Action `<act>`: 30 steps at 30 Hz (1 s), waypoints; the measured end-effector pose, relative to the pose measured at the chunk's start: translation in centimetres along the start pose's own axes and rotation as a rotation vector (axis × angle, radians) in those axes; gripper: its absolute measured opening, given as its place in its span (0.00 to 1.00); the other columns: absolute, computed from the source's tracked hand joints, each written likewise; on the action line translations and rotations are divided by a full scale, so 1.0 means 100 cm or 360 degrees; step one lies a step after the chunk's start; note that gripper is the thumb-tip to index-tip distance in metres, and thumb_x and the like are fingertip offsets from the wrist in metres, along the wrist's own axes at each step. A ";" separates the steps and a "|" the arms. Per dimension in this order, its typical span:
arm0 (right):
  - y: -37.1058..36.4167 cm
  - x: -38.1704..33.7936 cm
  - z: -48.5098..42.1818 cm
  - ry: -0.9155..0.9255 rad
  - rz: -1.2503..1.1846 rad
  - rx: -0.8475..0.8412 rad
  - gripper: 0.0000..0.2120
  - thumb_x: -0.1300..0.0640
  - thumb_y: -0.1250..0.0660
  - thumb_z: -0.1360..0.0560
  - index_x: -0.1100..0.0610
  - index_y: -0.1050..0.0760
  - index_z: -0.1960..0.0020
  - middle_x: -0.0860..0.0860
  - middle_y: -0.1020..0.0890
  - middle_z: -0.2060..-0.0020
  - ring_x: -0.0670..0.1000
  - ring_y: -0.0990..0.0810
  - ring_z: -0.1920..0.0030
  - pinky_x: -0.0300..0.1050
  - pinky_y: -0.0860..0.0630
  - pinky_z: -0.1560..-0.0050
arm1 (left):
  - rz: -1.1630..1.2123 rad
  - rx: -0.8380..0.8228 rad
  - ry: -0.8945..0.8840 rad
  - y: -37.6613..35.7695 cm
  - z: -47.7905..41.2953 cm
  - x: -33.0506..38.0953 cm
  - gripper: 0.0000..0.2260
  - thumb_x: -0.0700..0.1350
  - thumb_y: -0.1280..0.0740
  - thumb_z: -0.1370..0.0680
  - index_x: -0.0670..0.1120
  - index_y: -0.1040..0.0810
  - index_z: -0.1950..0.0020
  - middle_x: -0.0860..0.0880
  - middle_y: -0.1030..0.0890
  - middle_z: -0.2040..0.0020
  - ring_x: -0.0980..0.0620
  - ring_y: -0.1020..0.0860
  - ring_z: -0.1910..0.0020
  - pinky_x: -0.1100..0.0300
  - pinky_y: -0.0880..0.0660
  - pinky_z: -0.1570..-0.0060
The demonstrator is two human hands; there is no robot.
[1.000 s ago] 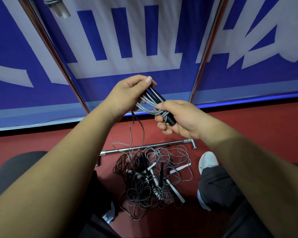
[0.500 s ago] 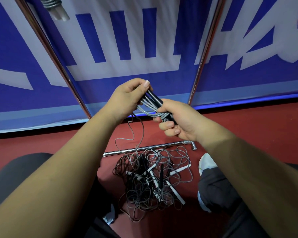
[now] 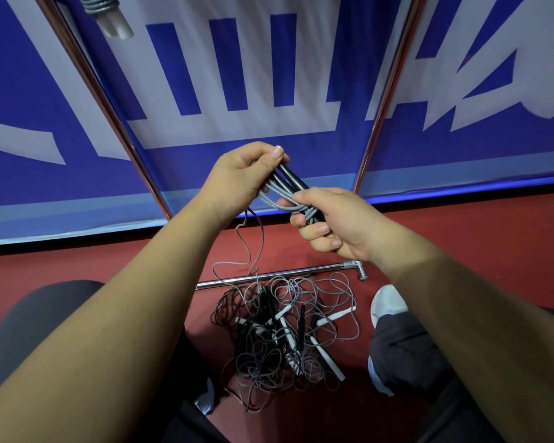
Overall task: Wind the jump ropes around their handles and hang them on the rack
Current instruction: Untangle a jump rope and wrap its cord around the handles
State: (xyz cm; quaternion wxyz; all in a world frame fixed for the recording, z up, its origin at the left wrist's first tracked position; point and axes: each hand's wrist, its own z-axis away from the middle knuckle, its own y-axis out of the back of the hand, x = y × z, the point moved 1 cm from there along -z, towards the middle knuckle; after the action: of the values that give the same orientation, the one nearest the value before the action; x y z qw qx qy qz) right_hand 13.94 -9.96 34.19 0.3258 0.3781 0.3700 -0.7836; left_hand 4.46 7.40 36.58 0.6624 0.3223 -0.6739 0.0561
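Grips the upper end of two slim black plastic jump-rope handles with the left hand, thumb on top; clamps the lower end in the right hand, fingers curled over turns of thin grey cord wound round them. Holds them above a tangled pile of grey and black ropes on the red floor, beside a chrome rack bar. Faces a blue banner with large white characters, cropped and unreadable

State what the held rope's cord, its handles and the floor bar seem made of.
Cord: probably smooth grey plastic or rubber; bends in soft loops.
Handles: likely glossy black plastic; light streaks.
Bar: polished metal, seemingly chromed; mirror-bright.
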 end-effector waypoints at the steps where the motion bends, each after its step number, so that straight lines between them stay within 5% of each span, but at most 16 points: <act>1: 0.000 -0.001 0.000 0.0009 0.0012 0.0025 0.12 0.54 0.36 0.15 0.60 0.19 0.40 0.51 0.25 0.65 0.45 0.40 0.72 0.36 0.46 0.79 | 0.0012 0.0031 0.0017 0.001 -0.001 -0.001 0.13 0.56 0.34 0.15 0.50 0.14 0.44 0.55 0.20 0.62 0.57 0.25 0.64 0.66 0.27 0.61; 5: 0.006 -0.006 -0.002 0.0120 -0.0083 0.0229 0.10 0.55 0.35 0.15 0.60 0.21 0.42 0.52 0.25 0.65 0.45 0.40 0.72 0.36 0.47 0.78 | -0.0091 -0.0079 0.0156 0.014 -0.004 -0.007 0.17 0.63 0.37 0.16 0.53 0.14 0.44 0.49 0.19 0.64 0.50 0.29 0.65 0.55 0.29 0.61; 9: 0.022 -0.015 -0.003 0.0201 -0.0272 0.0399 0.08 0.54 0.35 0.17 0.58 0.22 0.45 0.52 0.23 0.64 0.44 0.40 0.73 0.37 0.46 0.80 | -0.0511 -0.0665 0.0215 0.020 0.004 -0.011 0.17 0.62 0.36 0.16 0.54 0.12 0.48 0.52 0.20 0.63 0.55 0.28 0.65 0.60 0.28 0.62; 15: 0.028 -0.019 0.000 0.0145 -0.0335 0.0373 0.08 0.52 0.35 0.18 0.57 0.24 0.45 0.50 0.28 0.66 0.43 0.43 0.73 0.36 0.46 0.82 | -0.0324 -0.1021 0.0332 0.016 0.010 -0.013 0.11 0.52 0.32 0.16 0.48 0.12 0.47 0.49 0.22 0.62 0.53 0.27 0.62 0.64 0.27 0.58; 22: 0.030 -0.023 -0.002 0.0166 -0.0329 0.0328 0.07 0.51 0.30 0.18 0.55 0.24 0.47 0.49 0.27 0.66 0.43 0.42 0.73 0.35 0.46 0.81 | 0.0134 -0.0707 0.0626 0.006 0.010 -0.016 0.02 0.38 0.26 0.20 0.40 0.17 0.49 0.40 0.15 0.56 0.48 0.14 0.59 0.55 0.16 0.58; 26: 0.036 -0.021 -0.004 0.0169 -0.0296 0.0390 0.08 0.53 0.29 0.18 0.57 0.23 0.45 0.50 0.24 0.65 0.43 0.40 0.73 0.36 0.44 0.81 | 0.0382 -0.0509 0.0475 0.009 0.008 -0.008 0.06 0.35 0.24 0.25 0.40 0.20 0.55 0.40 0.18 0.58 0.44 0.15 0.56 0.52 0.15 0.52; 28: 0.038 -0.019 -0.005 0.0169 -0.0277 0.0430 0.08 0.53 0.29 0.17 0.57 0.22 0.45 0.51 0.21 0.65 0.44 0.39 0.73 0.36 0.44 0.81 | 0.0245 -0.0425 0.0347 0.013 0.007 0.000 0.08 0.36 0.22 0.26 0.41 0.21 0.57 0.40 0.18 0.61 0.46 0.16 0.60 0.54 0.16 0.54; 30: 0.038 -0.017 -0.005 0.0175 -0.0269 0.0454 0.08 0.53 0.29 0.17 0.58 0.22 0.45 0.52 0.20 0.65 0.44 0.39 0.73 0.36 0.44 0.80 | -0.0275 -0.0377 0.0185 0.019 0.004 0.005 0.12 0.44 0.19 0.27 0.43 0.21 0.58 0.42 0.16 0.63 0.50 0.17 0.63 0.55 0.17 0.58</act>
State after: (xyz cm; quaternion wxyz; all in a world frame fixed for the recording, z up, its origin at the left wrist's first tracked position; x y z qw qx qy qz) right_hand 18.00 -11.07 34.12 0.1811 0.4304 0.3028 -0.8308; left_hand 3.25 8.50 37.68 0.7360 0.2950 -0.6061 -0.0623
